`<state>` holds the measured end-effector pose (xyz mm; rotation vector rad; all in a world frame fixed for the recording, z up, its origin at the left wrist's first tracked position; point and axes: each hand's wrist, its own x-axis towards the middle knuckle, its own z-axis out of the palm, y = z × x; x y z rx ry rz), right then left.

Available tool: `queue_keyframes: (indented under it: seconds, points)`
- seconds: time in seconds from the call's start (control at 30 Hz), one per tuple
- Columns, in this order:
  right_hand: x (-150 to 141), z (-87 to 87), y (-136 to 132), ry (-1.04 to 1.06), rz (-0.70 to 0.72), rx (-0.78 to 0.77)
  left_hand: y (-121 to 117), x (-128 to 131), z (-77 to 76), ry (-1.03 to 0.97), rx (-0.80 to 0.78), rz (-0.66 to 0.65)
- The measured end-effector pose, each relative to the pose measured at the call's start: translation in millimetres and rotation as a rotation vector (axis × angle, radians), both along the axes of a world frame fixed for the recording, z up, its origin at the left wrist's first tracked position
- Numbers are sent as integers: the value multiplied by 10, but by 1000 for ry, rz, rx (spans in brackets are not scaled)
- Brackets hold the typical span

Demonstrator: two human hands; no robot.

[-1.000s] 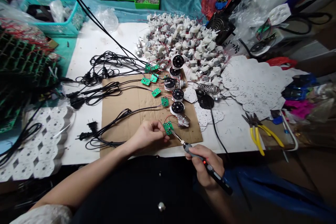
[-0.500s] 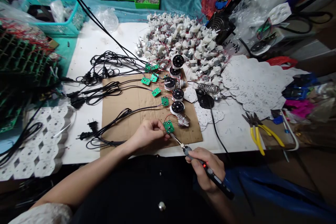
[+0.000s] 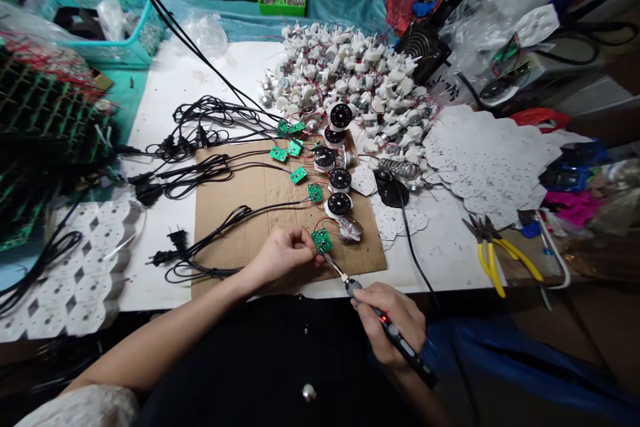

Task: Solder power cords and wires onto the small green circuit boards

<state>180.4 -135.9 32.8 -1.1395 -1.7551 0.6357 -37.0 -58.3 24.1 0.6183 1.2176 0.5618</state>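
My left hand [image 3: 287,250] is closed in a pinch at the lower left edge of a small green circuit board [image 3: 323,241]. What lies between its fingertips is hidden. A black power cord [image 3: 200,271] with a plug runs under that wrist. In my right hand [image 3: 393,320] is a soldering iron [image 3: 354,287] with a lit red light, gripped like a pen. Its tip meets the board's lower edge, close to my left fingertips. Thin red wires link the board to a part in clear wrapping [image 3: 350,230], just below a round black disc on a white base [image 3: 339,204].
Beneath the work lies a cardboard sheet [image 3: 240,180]. More boards with cords line up behind. A heap of white motor parts [image 3: 345,73] fills the back; a solder coil on a black stand [image 3: 391,187], white plates [image 3: 485,160] and yellow-handled pliers [image 3: 493,260] sit to the right.
The soldering iron's handle and my right hand have shifted slightly left, with the tip still at the board's lower edge. My left hand has stayed in its pinch.
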Motion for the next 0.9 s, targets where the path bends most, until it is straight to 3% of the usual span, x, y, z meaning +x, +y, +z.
queue_keyframes:
  seconds: [0.27,0.53,0.9]
  points:
    - [-63,0,27,-154,96,172,9,-2,-28,2,-4,19]
    - [38,46,18,-135,23,209,5,3,-36,-23,-21,40]
    - [-41,25,57,-145,76,167,28,12,-2,-25,-20,65]
